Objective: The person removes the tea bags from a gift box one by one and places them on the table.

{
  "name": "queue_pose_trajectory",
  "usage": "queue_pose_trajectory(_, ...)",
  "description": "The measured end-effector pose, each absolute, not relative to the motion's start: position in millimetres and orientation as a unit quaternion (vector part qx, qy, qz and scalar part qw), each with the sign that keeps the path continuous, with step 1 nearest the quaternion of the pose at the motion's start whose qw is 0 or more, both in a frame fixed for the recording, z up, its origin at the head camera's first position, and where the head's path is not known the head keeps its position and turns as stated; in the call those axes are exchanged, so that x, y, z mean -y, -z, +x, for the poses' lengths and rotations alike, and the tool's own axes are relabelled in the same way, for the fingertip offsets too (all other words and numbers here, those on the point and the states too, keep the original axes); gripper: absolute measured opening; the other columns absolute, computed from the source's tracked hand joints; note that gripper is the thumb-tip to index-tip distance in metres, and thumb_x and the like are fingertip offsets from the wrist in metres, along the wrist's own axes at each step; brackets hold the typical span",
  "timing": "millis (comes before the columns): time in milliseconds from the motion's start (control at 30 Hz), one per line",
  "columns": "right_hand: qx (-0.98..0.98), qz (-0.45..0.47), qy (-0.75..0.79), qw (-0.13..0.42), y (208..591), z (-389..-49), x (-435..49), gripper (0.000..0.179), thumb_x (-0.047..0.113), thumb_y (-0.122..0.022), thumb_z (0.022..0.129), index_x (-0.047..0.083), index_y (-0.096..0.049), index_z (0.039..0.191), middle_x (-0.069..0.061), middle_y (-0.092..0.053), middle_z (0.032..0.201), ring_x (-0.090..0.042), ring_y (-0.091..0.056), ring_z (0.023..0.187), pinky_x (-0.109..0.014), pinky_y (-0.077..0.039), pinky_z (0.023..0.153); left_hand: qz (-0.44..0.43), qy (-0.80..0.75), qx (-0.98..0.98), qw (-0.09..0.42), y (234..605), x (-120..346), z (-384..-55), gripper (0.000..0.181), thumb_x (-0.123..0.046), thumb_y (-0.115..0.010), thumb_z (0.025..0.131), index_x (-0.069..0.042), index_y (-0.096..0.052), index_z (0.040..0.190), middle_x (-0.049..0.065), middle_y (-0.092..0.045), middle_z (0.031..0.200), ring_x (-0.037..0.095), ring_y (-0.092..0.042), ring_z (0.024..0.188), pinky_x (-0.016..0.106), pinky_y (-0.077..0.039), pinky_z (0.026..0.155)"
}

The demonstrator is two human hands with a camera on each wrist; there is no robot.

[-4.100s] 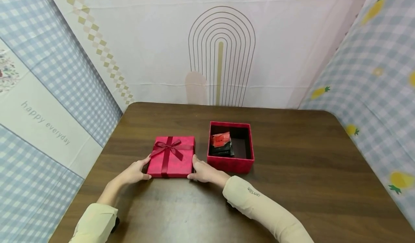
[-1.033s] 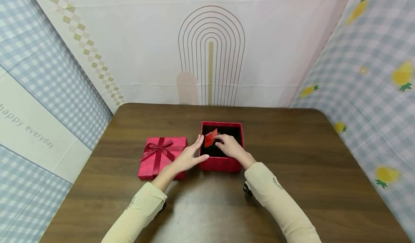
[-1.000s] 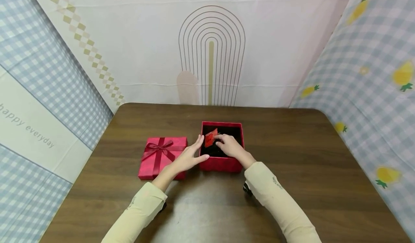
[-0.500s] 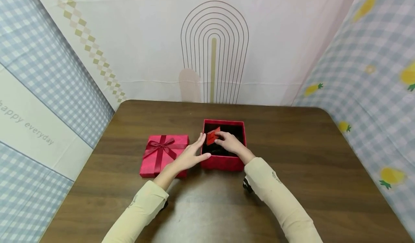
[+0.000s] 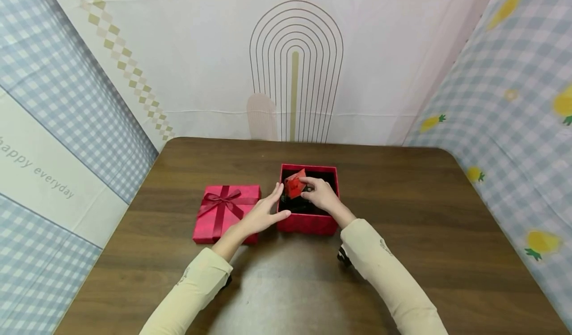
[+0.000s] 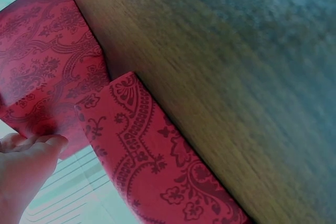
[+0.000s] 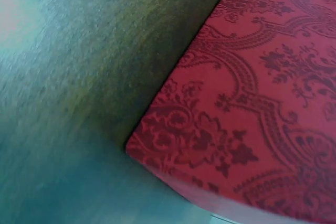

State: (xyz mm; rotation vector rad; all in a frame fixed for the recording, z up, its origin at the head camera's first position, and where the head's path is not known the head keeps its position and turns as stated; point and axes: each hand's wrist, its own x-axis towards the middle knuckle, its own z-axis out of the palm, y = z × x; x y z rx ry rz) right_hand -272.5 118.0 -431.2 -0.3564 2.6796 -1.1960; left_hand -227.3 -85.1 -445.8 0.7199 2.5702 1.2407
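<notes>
My right hand (image 5: 323, 195) pinches a red packet (image 5: 294, 185) with dark print, its thumb and fingers at the packet's right side, over the open red box (image 5: 307, 224). Darker packets (image 5: 298, 207) lie low inside the box, partly hidden. My left hand (image 5: 261, 216) rests against the box's left side with straight fingers, its thumb near the front corner. In the left wrist view, fingertips of the left hand (image 6: 31, 163) touch the patterned box (image 6: 50, 51). The right wrist view is filled by the box's outer wall (image 7: 257, 98); that hand is out of sight there.
Left of the box lies a red lid (image 5: 229, 220) with a ribbon bow (image 5: 222, 202), partly under the left forearm. Both stand on a brown wooden table (image 5: 402, 226). A white cloth (image 5: 380, 67) hangs behind, checked cloths at the sides.
Both hands came from the lid, set down at left, to the box. In the last second the right hand lifted and tilted the red packet slightly; the left hand stayed at the box's side.
</notes>
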Motion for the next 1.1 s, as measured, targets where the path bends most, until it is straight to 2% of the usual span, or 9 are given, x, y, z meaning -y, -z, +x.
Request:
queue_pose_trajectory(100, -0.901, -0.125, 0.409, 0.076, 427, -269, -123, 0.047, 0.006, -0.061, 0.084, 0.005, -0.052, 0.130, -0.018, -0.062, 0.111, -0.016, -0.060, 0.067, -0.028, -0.048, 0.062, 0.241, -0.420, -0.869, 0.101, 446, 85, -228, 0.075, -0.031, -0.056, 0.090, -0.004, -0.013, 0.146, 0.014, -0.006, 0.151, 0.029, -0.020, 0.135, 0.046, -0.023, 0.107)
queue_pose_trajectory(300, -0.889, -0.135, 0.434, 0.057, 418, -264, -133, 0.046, 0.005, -0.060, 0.084, 0.006, -0.052, 0.129, -0.019, -0.060, 0.114, -0.019, -0.061, 0.074, -0.029, -0.049, 0.065, 0.237, -0.424, -0.867, 0.110, 445, 85, -228, 0.075, -0.032, -0.055, 0.091, -0.005, -0.012, 0.146, 0.010, -0.004, 0.152, 0.027, -0.018, 0.136, 0.045, -0.021, 0.107)
queue_pose_trajectory(467, -0.877, -0.131, 0.460, 0.047, 408, -258, -147, 0.046, 0.002, -0.058, 0.085, 0.006, -0.051, 0.130, -0.019, -0.060, 0.114, -0.021, -0.059, 0.071, -0.028, -0.046, 0.062, 0.242, -0.418, -0.869, 0.104, 444, 84, -228, 0.075, -0.030, -0.056, 0.091, -0.003, -0.012, 0.146, 0.014, -0.006, 0.151, 0.029, -0.018, 0.136, 0.045, -0.022, 0.107)
queue_pose_trajectory(600, -0.861, -0.123, 0.494, 0.019, 404, -256, -159, 0.046, 0.000, -0.058, 0.084, 0.003, -0.051, 0.129, -0.021, -0.060, 0.115, -0.018, -0.057, 0.068, -0.024, -0.045, 0.060, 0.244, -0.413, -0.872, 0.099, 445, 84, -228, 0.076, -0.030, -0.057, 0.090, -0.002, -0.012, 0.146, 0.016, -0.007, 0.151, 0.030, -0.019, 0.135, 0.045, -0.022, 0.107)
queue_pose_trajectory(733, -0.829, -0.115, 0.548, -0.006, 403, -255, -172, 0.045, -0.003, -0.057, 0.084, -0.002, -0.051, 0.128, -0.024, -0.057, 0.117, -0.017, -0.058, 0.081, -0.018, -0.047, 0.062, 0.241, -0.411, -0.873, 0.103, 446, 84, -228, 0.076, -0.031, -0.056, 0.090, -0.005, -0.011, 0.146, 0.014, -0.006, 0.151, 0.028, -0.017, 0.136, 0.044, -0.021, 0.108)
queue_pose_trajectory(833, -0.800, -0.105, 0.590, -0.002, 404, -254, -182, 0.045, -0.004, -0.055, 0.085, -0.003, -0.048, 0.130, -0.025, -0.054, 0.122, -0.010, -0.059, 0.086, -0.018, -0.049, 0.065, 0.241, -0.411, -0.873, 0.102, 446, 83, -228, 0.077, -0.031, -0.057, 0.090, -0.006, -0.010, 0.146, 0.013, -0.005, 0.151, 0.028, -0.017, 0.136, 0.044, -0.021, 0.108)
queue_pose_trajectory(1000, -0.772, -0.092, 0.629, -0.001, 406, -250, -198, 0.047, -0.005, -0.053, 0.087, -0.004, -0.044, 0.132, -0.029, -0.050, 0.124, 0.005, -0.057, 0.080, -0.017, -0.049, 0.064, 0.244, -0.413, -0.871, 0.100, 447, 85, -228, 0.077, -0.031, -0.057, 0.090, -0.003, -0.011, 0.146, 0.016, -0.007, 0.151, 0.029, -0.019, 0.136, 0.044, -0.021, 0.107)
queue_pose_trajectory(1100, -0.761, -0.082, 0.643, -0.009, 408, -247, -208, 0.048, -0.005, -0.054, 0.087, -0.005, -0.043, 0.133, -0.018, -0.058, 0.118, 0.005, -0.057, 0.080, -0.017, -0.050, 0.065, 0.244, -0.413, -0.871, 0.104, 447, 85, -228, 0.077, -0.031, -0.056, 0.091, -0.004, -0.010, 0.146, 0.016, -0.006, 0.151, 0.029, -0.019, 0.136, 0.044, -0.022, 0.107)
